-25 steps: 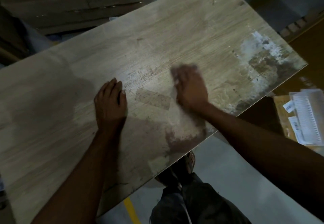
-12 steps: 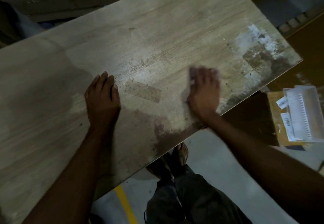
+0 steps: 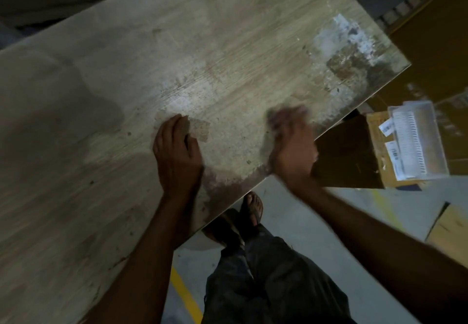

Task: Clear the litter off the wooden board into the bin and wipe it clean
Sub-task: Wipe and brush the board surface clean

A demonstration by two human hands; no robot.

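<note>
Wipe step, bare-handed, no cloth or bin in view. Wooden board point(image 3: 228, 32) fills the frame. Left hand point(image 3: 177, 156) lies flat, bracing it beside a tape patch point(image 3: 200, 128). Right hand point(image 3: 291, 146) is motion-blurred at the near edge, fingers look straight, holding nothing. Next: push the specks point(image 3: 249, 162) off the edge, then tackle the corner stain point(image 3: 349, 52).

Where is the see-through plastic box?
The see-through plastic box is at the far right of the head view, off the wooden board, lying on a cardboard box just beyond the right hand.
</note>
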